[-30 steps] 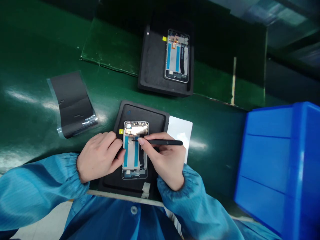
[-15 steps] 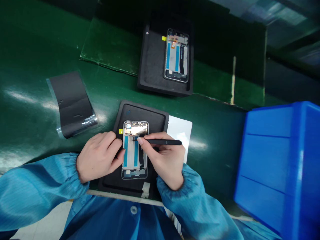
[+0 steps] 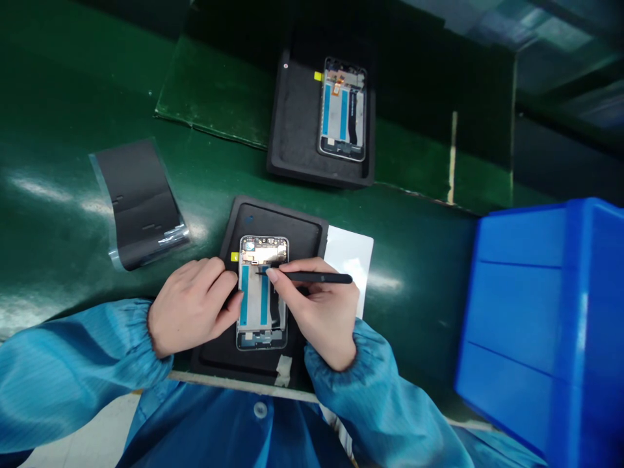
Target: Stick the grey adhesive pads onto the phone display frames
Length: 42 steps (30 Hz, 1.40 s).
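Note:
An opened phone (image 3: 255, 296) lies on a black tray (image 3: 305, 227), its circuit board at the top and two blue strips below. With fingers curled, my left hand (image 3: 195, 305) rests at the phone's left edge, thumb and forefinger against its side. My right hand (image 3: 322, 309) pinches black tweezers (image 3: 322, 277) over the phone. Their thin tip points left, just under the circuit board, near the blue strips; whether it touches the surface I cannot tell. A yellow tab (image 3: 234, 257) sticks out on the phone's left side.
Farther back, a second black tray (image 3: 295, 130) bears another opened phone (image 3: 336, 140). Black film sheet (image 3: 139, 188) lies to the left on the green table (image 3: 419, 260). White card (image 3: 358, 250) sits partly under my right hand. A blue bin (image 3: 517, 305) stands at the right.

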{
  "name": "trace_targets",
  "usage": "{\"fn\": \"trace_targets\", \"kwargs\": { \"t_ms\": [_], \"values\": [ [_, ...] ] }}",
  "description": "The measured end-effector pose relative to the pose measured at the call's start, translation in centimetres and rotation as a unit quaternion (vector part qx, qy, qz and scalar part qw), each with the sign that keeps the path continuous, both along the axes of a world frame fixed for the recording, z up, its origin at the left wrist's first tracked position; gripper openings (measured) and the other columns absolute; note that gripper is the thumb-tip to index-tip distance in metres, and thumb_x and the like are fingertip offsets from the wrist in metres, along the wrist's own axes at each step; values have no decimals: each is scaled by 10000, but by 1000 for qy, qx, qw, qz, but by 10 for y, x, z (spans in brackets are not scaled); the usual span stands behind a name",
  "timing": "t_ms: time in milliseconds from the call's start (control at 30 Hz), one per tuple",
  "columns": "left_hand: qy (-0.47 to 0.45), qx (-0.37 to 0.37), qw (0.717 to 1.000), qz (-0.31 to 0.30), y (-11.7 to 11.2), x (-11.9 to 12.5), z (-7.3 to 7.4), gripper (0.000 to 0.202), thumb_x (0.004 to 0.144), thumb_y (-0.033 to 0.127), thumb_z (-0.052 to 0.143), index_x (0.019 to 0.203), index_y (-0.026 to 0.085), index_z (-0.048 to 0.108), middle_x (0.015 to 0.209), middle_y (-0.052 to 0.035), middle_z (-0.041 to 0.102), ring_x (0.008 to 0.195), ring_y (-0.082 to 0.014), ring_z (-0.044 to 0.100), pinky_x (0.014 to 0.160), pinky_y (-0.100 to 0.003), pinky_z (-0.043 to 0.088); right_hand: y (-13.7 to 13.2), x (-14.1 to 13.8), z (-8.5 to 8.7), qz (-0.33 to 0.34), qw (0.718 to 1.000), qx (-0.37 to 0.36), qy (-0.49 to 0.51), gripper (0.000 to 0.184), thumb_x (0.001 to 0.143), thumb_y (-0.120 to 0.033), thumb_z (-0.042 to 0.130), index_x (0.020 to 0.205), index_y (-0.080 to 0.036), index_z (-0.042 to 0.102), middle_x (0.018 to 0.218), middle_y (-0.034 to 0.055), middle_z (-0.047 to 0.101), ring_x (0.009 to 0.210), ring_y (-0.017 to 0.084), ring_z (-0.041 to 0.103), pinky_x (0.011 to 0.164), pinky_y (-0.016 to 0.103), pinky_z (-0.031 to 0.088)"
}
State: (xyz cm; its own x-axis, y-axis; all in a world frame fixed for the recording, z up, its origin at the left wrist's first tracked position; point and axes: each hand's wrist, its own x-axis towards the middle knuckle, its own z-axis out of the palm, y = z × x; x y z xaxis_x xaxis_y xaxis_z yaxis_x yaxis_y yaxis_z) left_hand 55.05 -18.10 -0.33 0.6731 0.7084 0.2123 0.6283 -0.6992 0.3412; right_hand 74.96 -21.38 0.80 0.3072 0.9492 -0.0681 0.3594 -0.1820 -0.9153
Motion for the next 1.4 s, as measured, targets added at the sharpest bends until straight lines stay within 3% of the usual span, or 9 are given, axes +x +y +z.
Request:
{"fn": "trace_targets", "kwargs": {
  "t_ms": [167,367,1100,1400],
  "values": [
    [-4,9,1000,-10,0,-1,0,189,934,260,555,1013,124,660,855,-68,587,738,-201,548,643,-357,465,0,0,1,3,1000,3,-6,97,771,-227,807,796,-188,722,713,-9,720,571,100,671,514,173,557],
    [22,49,998,-39,2,-2,3,312,957,294,535,1213,170,663,805,-50,522,692,-197,476,592,-342,416,2,-1,2,0,1000,6,3,90,771,-206,803,795,-183,721,703,-15,714,553,88,663,516,160,559],
    [84,77,992,-49,1,-1,7,344,959,330,540,1232,173,679,802,-55,506,706,-202,453,605,-339,368,-3,3,0,-5,1000,-25,17,138,772,-286,803,825,-190,718,741,18,732,618,146,701,545,233,580],
    [125,55,989,-60,3,0,8,382,962,319,497,1300,198,629,839,-56,489,739,-214,459,627,-345,384,-3,3,-2,-62,994,-2,90,155,754,-294,815,808,-195,708,767,18,741,612,140,702,574,247,613]
  ]
}}
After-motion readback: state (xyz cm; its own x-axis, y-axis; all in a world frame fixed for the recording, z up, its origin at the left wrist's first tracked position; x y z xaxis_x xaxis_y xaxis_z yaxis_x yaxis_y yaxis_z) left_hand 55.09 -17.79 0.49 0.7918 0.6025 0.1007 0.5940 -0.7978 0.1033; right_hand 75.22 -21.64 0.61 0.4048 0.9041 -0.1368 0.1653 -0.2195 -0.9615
